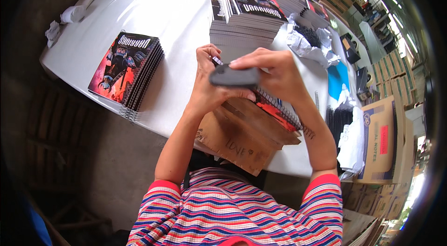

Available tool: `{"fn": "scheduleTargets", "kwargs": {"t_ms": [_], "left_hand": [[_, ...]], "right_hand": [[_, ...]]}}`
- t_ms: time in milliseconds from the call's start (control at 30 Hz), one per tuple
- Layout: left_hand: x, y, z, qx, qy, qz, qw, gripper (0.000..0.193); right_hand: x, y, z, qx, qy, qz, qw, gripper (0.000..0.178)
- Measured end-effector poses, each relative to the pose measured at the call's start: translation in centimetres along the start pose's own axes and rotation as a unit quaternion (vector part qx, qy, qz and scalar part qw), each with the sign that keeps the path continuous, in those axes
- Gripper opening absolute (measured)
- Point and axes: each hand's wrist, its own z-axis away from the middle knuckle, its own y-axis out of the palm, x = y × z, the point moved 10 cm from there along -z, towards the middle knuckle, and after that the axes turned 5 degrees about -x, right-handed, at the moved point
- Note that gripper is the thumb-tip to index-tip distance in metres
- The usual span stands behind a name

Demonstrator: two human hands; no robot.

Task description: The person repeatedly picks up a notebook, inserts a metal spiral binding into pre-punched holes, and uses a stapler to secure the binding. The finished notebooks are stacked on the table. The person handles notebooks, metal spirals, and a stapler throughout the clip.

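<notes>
My left hand (203, 85) is closed around the edge of a spiral-bound notebook (281, 118), which stands on its side with its coil facing up. Only a strip of its red cover shows, as my hands hide the rest. In my right hand (285, 71) is a dark grey rounded hand tool (236, 77), blurred, held over the coil close to my left fingers. Its working end cannot be made out. Under the notebook sits a brown board stand (240, 141) with handwriting on it, at the table's near edge.
A neat stack of coil-bound notebooks (123, 71) lies to the left on the white table (179, 27). Taller piles of unbound books (247, 29) stand ahead. At right are crumpled paper (305, 43), a blue sheet (338, 80), black coils (334, 122) and a cardboard box (379, 141).
</notes>
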Motion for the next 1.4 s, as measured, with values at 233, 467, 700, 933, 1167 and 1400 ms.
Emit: {"fn": "scheduleTargets", "kwargs": {"t_ms": [233, 467, 700, 933, 1167, 1400], "left_hand": [[1.7, -0.6, 0.3, -0.078, -0.062, 0.167, 0.981, 0.079], [-6.7, -3.1, -4.5, -0.156, 0.069, 0.116, 0.978, 0.071], [-15.2, -7.1, -4.9, -0.101, 0.262, 0.500, 0.819, 0.051], [-2.4, -8.0, -0.4, -0.188, -0.187, 0.423, 0.866, 0.023], [1.9, -8.9, 2.6, -0.156, -0.249, 0.526, 0.798, 0.015], [3.2, -9.6, 2.9, -0.132, -0.226, 0.549, 0.794, 0.016]], "right_hand": [[-2.4, -7.6, 4.5, -0.150, 0.098, 0.314, 0.932, 0.037], [-15.6, -13.8, 25.6, 0.048, 0.443, 0.410, 0.796, 0.046], [-1.4, -4.0, 9.2, -0.158, 0.326, -0.302, 0.882, 0.049], [0.9, -1.0, 7.9, -0.172, 0.290, -0.262, 0.904, 0.039], [2.2, -0.4, 6.4, -0.141, 0.241, -0.065, 0.958, 0.032], [3.7, 0.3, 5.3, -0.123, 0.201, 0.035, 0.971, 0.026]]}}
